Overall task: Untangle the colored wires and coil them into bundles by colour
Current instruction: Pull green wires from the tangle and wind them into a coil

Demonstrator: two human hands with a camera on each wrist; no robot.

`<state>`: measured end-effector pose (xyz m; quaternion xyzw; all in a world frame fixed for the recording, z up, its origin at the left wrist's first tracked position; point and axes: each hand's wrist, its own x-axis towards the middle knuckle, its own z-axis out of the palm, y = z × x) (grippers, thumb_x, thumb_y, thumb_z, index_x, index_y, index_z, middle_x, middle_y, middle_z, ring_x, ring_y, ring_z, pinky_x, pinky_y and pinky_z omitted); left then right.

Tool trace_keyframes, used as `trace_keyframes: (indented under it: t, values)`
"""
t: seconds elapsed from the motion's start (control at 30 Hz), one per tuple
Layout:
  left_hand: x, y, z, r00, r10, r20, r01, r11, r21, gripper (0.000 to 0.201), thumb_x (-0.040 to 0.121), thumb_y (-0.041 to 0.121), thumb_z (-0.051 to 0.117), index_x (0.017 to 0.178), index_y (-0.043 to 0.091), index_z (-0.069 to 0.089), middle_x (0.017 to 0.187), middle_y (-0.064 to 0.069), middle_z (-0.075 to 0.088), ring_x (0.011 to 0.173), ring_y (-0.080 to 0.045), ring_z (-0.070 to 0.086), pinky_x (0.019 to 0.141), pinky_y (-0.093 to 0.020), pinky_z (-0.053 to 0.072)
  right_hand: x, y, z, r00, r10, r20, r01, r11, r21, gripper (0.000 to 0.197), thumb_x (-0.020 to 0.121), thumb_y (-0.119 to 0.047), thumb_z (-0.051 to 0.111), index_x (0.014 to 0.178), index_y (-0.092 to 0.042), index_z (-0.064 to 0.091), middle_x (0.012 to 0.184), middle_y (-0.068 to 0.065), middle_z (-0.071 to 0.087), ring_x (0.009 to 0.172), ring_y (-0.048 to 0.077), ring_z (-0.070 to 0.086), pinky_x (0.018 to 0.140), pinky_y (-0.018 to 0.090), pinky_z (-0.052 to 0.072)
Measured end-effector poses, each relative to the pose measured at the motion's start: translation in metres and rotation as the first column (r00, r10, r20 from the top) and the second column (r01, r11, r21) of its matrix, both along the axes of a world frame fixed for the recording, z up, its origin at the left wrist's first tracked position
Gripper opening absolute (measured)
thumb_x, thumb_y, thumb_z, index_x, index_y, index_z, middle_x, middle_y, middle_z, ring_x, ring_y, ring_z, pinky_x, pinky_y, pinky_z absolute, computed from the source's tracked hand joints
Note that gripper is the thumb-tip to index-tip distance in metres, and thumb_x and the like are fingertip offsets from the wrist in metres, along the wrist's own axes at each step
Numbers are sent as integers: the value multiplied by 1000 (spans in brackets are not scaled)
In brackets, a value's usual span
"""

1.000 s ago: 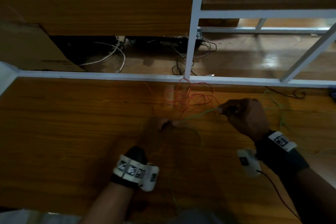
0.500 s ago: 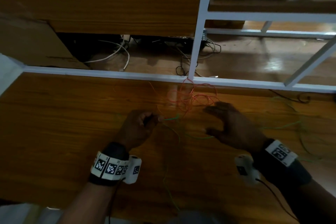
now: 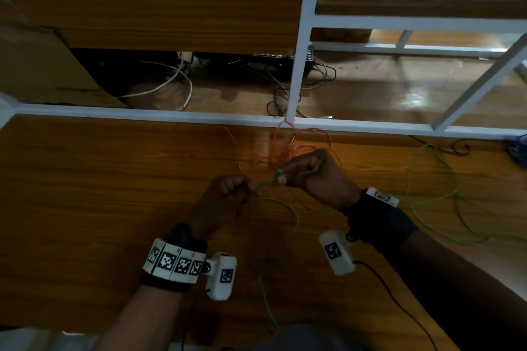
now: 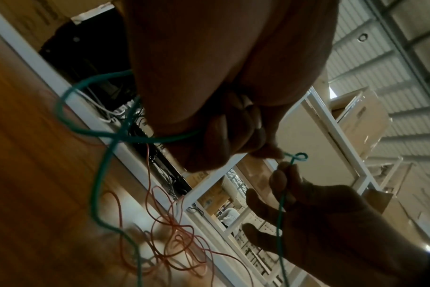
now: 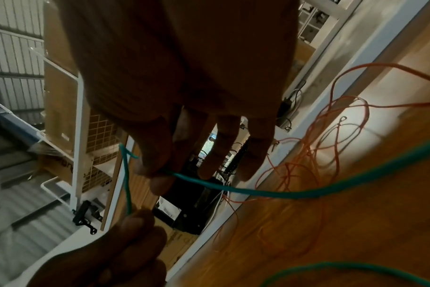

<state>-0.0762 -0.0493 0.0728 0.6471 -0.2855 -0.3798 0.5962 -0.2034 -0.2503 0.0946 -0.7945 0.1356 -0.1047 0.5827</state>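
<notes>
Pinching is seen on both sides: the green wire [image 3: 268,182] is held between the left hand [image 3: 225,196] and the right hand [image 3: 316,177], raised above the middle of the wooden table [image 3: 85,194], toward its far edge. From the head view, only a short taut span between the two closed fists is visible, with slack trailing toward the table's right edge. From the left wrist view, a small loop at the wire end [image 4: 300,156] is shown just beyond the left fingertips [image 4: 268,153], and a larger loop hangs beneath the palm. From the right wrist view, the wire is pinched by thumb and forefinger [image 5: 157,170] while the other three fingers are extended. The orange wire tangle [image 3: 288,148] is left loose at the far edge, against the white frame rail [image 3: 142,115], untouched by either hand.
</notes>
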Motion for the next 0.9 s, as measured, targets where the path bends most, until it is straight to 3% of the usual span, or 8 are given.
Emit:
trace_keyframes:
  t: [0.07, 0.17, 0.3, 0.43, 0.6, 0.67, 0.77, 0.9]
  values:
    - [-2, -3, 0, 1000, 1, -4, 0, 997, 84, 28, 91, 40, 65, 80, 15, 70, 49, 9, 41, 43, -10, 32, 50, -28, 26, 3, -3, 2, 1000, -24, -8, 23, 991, -133, 10, 81, -11, 86, 88, -16, 84, 81, -13, 78, 75, 5, 73, 68, 22, 57]
    - [-7, -12, 4, 955, 94, 282, -142, 978, 155, 23, 97, 39, 58, 78, 33, 70, 61, 16, 59, 56, -2, 53, 59, -28, 39, 3, -5, -1, 996, -85, -15, 77, 959, -274, 24, 78, -8, 87, 82, -30, 80, 74, -22, 72, 74, 0, 71, 66, 16, 55]
    - [-26, -24, 14, 718, 140, 682, -176, 984, -18, 34, 83, 56, 66, 106, 32, 70, 107, 20, 64, 102, 1, 57, 86, -21, 45, 1, -5, -5, 994, -100, 34, 105, 907, -408, 25, 75, -2, 85, 81, -26, 81, 73, -23, 71, 71, -2, 71, 62, 17, 56]
    - [-44, -43, 13, 545, 237, 804, -291, 953, -84, 26, 86, 47, 68, 97, 24, 73, 98, 10, 70, 92, -9, 63, 78, -33, 52, 1, -4, -3, 993, -83, 78, 112, 851, -513, 15, 75, -12, 84, 81, -25, 82, 78, -11, 77, 65, 4, 69, 56, 33, 57]
    - [-49, -53, 12, 488, 209, 847, -359, 933, -23, 16, 95, 33, 60, 93, 20, 69, 87, 5, 67, 74, -10, 59, 65, -27, 47, -2, -9, -2, 986, -121, 112, 165, 768, -619, 8, 84, -26, 81, 77, -25, 79, 73, -10, 74, 60, 4, 65, 56, 34, 55]
    - [-50, -54, 13, 562, 99, 821, -331, 937, 114, 17, 98, 28, 54, 93, 18, 68, 85, 6, 63, 72, -9, 54, 64, -27, 42, -5, -11, -4, 987, -119, 109, 161, 722, -673, 8, 85, -26, 77, 78, -24, 76, 73, -8, 73, 61, 9, 65, 57, 34, 55]
    - [-31, -51, 24, 853, -82, 515, -48, 971, 235, 26, 97, 30, 56, 85, 11, 69, 73, 10, 63, 62, 2, 54, 60, -22, 41, -15, -9, -7, 996, -60, 61, 84, 589, -804, 4, 87, -24, 72, 86, -20, 73, 77, 0, 70, 69, 24, 65, 57, 38, 54]
    - [1, -12, 42, 958, -172, 228, 84, 933, 350, 26, 97, 28, 59, 81, 10, 68, 51, 17, 57, 46, 6, 49, 49, -10, 38, -39, -37, -9, 987, -154, 55, 133, 559, -818, 4, 86, -17, 74, 89, -19, 73, 81, 2, 69, 73, 26, 64, 61, 34, 53]
